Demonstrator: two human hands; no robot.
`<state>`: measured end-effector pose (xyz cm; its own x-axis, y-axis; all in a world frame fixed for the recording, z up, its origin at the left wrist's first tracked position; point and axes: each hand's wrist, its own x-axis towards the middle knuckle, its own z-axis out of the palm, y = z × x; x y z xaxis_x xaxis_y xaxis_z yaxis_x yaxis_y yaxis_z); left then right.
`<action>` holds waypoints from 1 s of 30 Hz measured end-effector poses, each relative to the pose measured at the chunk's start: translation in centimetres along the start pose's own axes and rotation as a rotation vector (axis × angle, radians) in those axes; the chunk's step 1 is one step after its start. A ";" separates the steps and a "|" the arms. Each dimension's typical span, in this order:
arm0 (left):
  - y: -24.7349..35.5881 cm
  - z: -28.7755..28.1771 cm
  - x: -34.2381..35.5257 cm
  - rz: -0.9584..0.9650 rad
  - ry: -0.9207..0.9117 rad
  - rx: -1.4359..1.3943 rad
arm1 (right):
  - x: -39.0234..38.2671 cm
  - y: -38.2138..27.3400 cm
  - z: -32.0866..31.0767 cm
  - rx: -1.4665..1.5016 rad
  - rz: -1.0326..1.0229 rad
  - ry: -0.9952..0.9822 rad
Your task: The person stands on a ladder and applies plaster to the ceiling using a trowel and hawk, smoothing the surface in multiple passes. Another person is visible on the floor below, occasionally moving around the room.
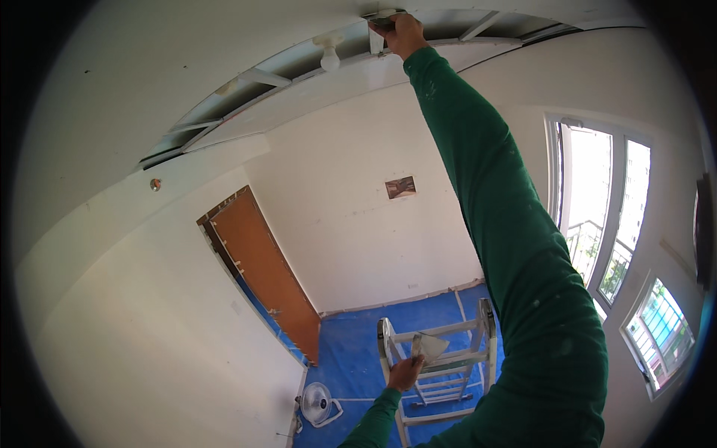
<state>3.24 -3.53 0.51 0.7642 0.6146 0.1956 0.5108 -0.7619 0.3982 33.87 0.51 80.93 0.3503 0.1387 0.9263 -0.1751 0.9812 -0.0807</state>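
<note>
My right hand (399, 31) reaches up in a green sleeve, closed on a flat scraper (383, 16) against the ceiling (187, 45) at the edge of a long recessed opening with framing strips. My left hand (405, 372) is low in front of me, closed on a wide putty knife (429, 346) with pale material on its blade, over the top of an aluminium ladder (385, 337). A white bulb (330, 58) hangs at the opening, left of my right hand.
An orange-brown door (265, 276) with taped edges is at the left. Blue sheeting (351, 336) covers the floor, with a white fan (317, 405) by the left wall. Windows (586, 179) line the right wall. A small wall opening (399, 187) shows in the far wall.
</note>
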 end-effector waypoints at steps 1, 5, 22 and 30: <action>0.0 0.3 0.0 0.050 0.061 -0.070 | 0.7 -0.3 -0.4 0.036 0.072 0.041; 0.2 0.9 0.0 0.016 0.060 -0.121 | 2.4 -1.3 -0.2 0.063 0.164 0.095; 0.6 -0.6 -0.1 -0.032 0.012 -0.132 | 4.2 0.2 -1.5 0.074 0.070 -0.084; 0.5 -0.9 -0.4 -0.006 0.049 -0.117 | -2.3 -5.3 1.0 -0.004 0.030 -0.010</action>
<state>2.86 -3.97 1.48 0.7394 0.6307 0.2357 0.4640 -0.7309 0.5005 33.11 -5.16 79.62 0.3354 0.1671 0.9271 -0.1814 0.9772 -0.1105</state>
